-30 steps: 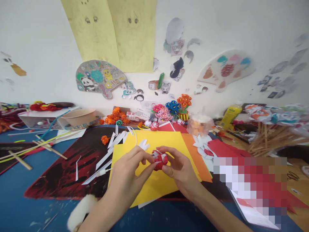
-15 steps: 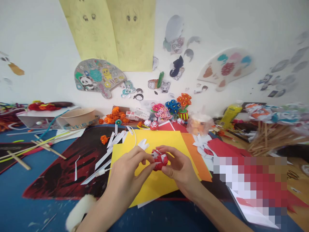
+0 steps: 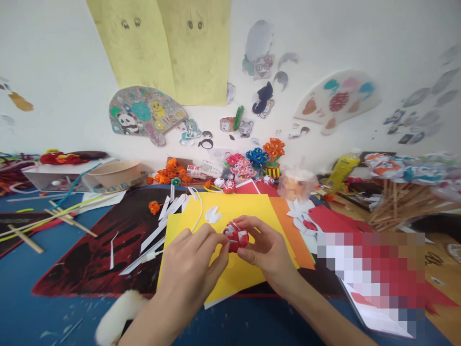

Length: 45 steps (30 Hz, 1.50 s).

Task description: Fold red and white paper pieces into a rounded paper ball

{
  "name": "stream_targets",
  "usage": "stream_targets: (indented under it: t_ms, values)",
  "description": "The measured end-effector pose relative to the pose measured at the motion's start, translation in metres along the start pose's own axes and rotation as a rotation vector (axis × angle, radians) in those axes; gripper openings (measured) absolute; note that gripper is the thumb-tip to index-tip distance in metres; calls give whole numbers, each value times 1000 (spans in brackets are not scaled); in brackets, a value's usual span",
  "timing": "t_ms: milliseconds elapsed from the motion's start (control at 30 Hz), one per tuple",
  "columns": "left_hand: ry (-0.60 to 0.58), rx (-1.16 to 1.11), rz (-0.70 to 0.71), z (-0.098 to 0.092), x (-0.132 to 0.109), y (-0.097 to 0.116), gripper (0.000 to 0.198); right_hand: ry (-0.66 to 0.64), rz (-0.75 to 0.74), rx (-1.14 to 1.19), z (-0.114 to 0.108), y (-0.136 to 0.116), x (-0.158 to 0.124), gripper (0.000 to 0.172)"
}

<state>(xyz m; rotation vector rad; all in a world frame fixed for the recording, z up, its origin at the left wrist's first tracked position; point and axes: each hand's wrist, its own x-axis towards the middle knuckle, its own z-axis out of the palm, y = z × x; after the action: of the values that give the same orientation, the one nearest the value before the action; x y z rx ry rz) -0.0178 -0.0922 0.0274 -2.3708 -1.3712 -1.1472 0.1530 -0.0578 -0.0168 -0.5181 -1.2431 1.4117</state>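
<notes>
A red and white folded paper ball (image 3: 237,239) is held between my two hands, above a yellow paper sheet (image 3: 216,278). My right hand (image 3: 268,250) grips its right side, with fingers over the top and the thumb at the lower edge. At its left side, the fingertips of my left hand (image 3: 201,254) pinch the ball's edge. Just behind lie a few small white paper pieces (image 3: 213,215). Similar red and white paper balls (image 3: 229,186) sit at the back of the sheet.
White paper strips (image 3: 154,236) and a white cable (image 3: 151,256) lie on the dark mat (image 3: 86,259) at left. Pipe-cleaner flowers (image 3: 242,166), a plastic-wrapped cup (image 3: 297,185) and a yellow bottle (image 3: 344,168) stand along the wall. A tablet-like device (image 3: 378,312), partly pixelated, lies at right.
The paper ball has turned in my fingers, showing more white folds. My left hand has shifted, its knuckles now more rounded over the pinch. My right hand stays nearly in place.
</notes>
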Motion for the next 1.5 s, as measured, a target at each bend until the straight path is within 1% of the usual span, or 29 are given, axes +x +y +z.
stream_targets:
  t_ms: [67,167,233,333,433,700,867,1033,1133,1333,1400,1500]
  values:
    - [-38,-114,-76,-1,2,-1,14,10,22,19,0,0,0,33]
    - [-160,-347,-279,-5,9,-4,12,6,68,62,0,-2,0,34]
    - [-233,-464,-387,-7,13,-5,17,-6,89,95,0,-3,0,34]
    - [-314,-609,-468,-9,17,-6,26,-32,111,132,0,-3,0,34]
    - [-337,-674,-480,-10,17,-6,26,-48,130,132,0,-3,0,36]
    - [-323,-686,-498,-7,13,-9,21,-40,139,116,1,-2,0,37]
    - [-318,-612,-499,-3,11,-11,19,-26,135,101,0,-1,0,37]
    - [-312,-562,-494,-4,12,-6,19,-24,137,88,1,-3,-1,36]
    - [-282,-543,-488,-4,12,-3,20,-19,137,88,3,-4,-2,35]
    - [-216,-464,-409,-1,9,0,20,11,153,111,4,-4,-1,38]
    - [-213,-481,-412,-1,10,-1,20,19,158,127,4,-4,-1,38]
    - [-246,-592,-416,-3,12,-3,27,15,150,157,4,-4,-1,37]
